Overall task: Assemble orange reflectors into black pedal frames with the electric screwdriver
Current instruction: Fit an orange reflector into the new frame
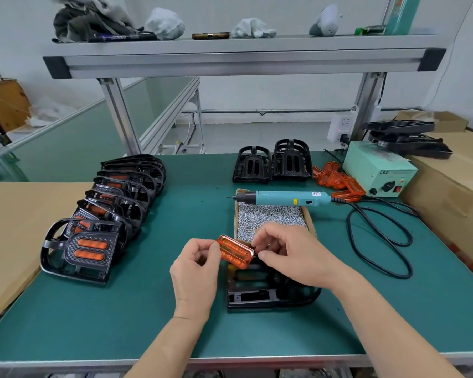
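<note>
The left hand (197, 268) pinches the left end of one orange reflector (235, 251) between thumb and forefinger. The right hand (287, 255) holds the right end with curled fingertips; whether this hand keeps also a screw, I cannot tell. The reflector is lifted and tilted, just above the far edge of a black pedal frame (268, 294). This frame lies flat on the green table (120, 309), partly hidden under the right wrist, and the reflector is not yet seated in it. At twelve o'clock from the hands, very near, stands an open box of screws (271, 218). The electric screwdriver (284, 199) lies across its far rim, untouched, with the bit toward nine o'clock. At ten o'clock a row of finished pedals (107, 214) leans one on another, several of them showing orange in their slots; the back ones overlap too much to count. Further at twelve o'clock two empty frames (271, 165) stand upright, and at one o'clock a heap of loose reflectors (339, 181) waits beside a pale green control box (377, 170). I judge the work well advanced but not finished: this pedal needs still its reflector put in and screwed, and at least the two empty frames remain after it.
</note>
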The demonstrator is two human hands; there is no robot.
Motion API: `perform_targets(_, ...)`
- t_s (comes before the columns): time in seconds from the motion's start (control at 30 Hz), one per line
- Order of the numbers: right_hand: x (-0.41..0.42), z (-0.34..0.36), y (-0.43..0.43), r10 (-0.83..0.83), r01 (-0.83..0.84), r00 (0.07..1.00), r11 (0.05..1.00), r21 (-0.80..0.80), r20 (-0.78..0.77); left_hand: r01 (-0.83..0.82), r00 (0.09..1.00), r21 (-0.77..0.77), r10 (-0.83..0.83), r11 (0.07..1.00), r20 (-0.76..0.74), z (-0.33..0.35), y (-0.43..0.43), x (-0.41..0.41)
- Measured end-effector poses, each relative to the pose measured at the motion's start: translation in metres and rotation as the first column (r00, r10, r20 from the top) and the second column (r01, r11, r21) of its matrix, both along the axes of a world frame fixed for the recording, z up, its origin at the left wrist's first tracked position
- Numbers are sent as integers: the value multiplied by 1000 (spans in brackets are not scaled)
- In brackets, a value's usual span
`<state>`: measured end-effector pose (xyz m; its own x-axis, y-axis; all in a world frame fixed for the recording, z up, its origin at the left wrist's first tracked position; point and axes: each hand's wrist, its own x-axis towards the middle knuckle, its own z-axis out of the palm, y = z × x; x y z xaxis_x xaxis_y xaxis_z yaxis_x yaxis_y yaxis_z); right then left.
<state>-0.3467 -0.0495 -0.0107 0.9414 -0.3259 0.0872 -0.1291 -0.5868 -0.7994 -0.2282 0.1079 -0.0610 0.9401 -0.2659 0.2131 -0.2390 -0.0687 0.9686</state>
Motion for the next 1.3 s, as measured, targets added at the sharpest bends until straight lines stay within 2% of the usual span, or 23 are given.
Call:
perform_targets(0.23,-3,-10,9,20,-22,999,999,40,31,19,994,-4,-18,1000,108,-1,0,-5)
perform_targets(0.47,-5,-16,14,-25,23,998,999,27,51,65,995,-36,-62,997,72,-2,1,-3)
perform_targets(0.57,-4,-19,22,-52,51,994,999,8,98,200,980,-77,-199,977,24,-1,4,-3)
perform_targets(0.67,0,-25,31,-89,93,985,995,-19,150,322,947,-31,-322,946,10,-1,4,-5)
perform_targets(0.87,4,-27,36,-13,14,985,1000,-5,173,220,970,74,-226,973,84,0,4,-6)
perform_targets(1.0,6,-17,21,-107,142,961,982,-122,257,265,957,76,-271,961,98,0,3,-6)
perform_targets(1.3,2,-18,11,-11,23,995,992,-125,102,337,932,120,-349,934,100,-1,5,-4)
